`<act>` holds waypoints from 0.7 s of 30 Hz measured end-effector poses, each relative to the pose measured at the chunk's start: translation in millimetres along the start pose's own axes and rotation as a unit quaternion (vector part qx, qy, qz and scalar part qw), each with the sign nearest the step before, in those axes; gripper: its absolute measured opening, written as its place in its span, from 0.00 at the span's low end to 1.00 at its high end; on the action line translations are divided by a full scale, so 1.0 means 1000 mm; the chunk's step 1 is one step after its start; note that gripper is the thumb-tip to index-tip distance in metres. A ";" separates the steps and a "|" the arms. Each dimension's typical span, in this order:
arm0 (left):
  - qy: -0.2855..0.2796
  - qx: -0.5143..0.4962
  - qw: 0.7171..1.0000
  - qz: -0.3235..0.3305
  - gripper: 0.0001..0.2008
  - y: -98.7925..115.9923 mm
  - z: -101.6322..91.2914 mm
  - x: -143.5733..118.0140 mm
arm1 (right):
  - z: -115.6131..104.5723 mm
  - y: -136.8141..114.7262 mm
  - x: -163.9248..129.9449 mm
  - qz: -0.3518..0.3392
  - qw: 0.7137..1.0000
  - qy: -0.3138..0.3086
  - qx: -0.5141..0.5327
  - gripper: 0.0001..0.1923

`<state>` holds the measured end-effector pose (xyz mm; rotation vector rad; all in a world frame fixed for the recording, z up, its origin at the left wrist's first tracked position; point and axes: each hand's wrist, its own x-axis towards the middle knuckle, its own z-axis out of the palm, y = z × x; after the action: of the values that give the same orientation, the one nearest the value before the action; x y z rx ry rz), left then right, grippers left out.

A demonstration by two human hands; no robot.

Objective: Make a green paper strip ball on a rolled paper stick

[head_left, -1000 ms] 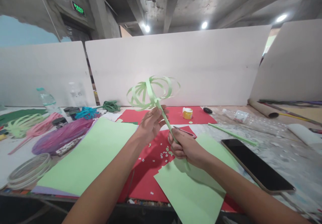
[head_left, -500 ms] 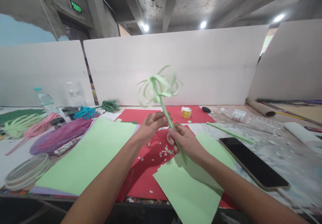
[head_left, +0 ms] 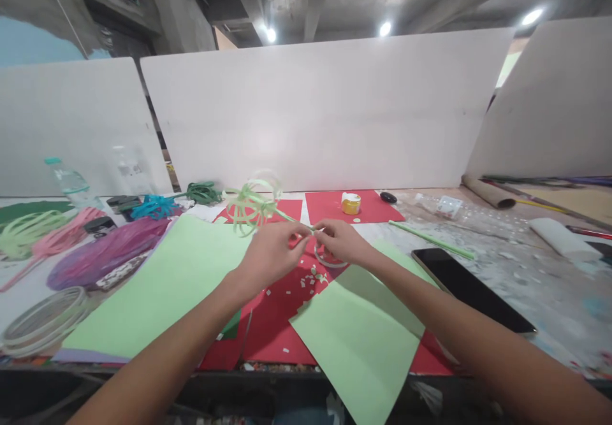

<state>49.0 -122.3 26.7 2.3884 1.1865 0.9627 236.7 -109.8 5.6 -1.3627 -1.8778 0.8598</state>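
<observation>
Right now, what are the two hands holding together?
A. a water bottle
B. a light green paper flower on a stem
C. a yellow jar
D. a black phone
B. The left hand and right hand both pinch the thin stem of the light green paper flower, whose looped strips point left; the phone lies untouched on the table.

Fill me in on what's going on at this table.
A person holds a green paper flower by its stem, left hand and right hand pinching it together, curled head tipped to the left. Below lie green sheets on red paper strewn with scraps. A phone lies to the right.
</observation>
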 end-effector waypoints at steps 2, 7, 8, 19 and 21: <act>-0.008 0.102 0.995 0.021 0.16 -0.008 0.005 0.000 | 0.007 0.000 0.012 -0.012 0.999 -0.037 -0.005 0.08; -0.097 0.226 0.968 -0.048 0.13 -0.051 0.014 0.015 | -0.011 0.009 0.029 -0.022 0.993 -0.043 -0.103 0.11; -0.099 0.228 0.967 -0.056 0.11 -0.059 0.014 0.018 | -0.018 0.015 0.029 -0.019 0.990 -0.016 -0.138 0.13; -0.119 0.153 0.979 -0.057 0.18 -0.046 0.009 0.025 | -0.039 0.067 0.019 -0.027 0.934 0.028 -0.354 0.08; -0.096 0.078 0.991 -0.048 0.17 -0.039 0.012 0.023 | -0.045 0.062 0.016 -0.051 0.930 0.086 -0.353 0.08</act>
<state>44.4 -80.4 7.1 2.4505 1.3313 0.6142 302.4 -73.3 -16.6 -1.6535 -2.1854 -0.0267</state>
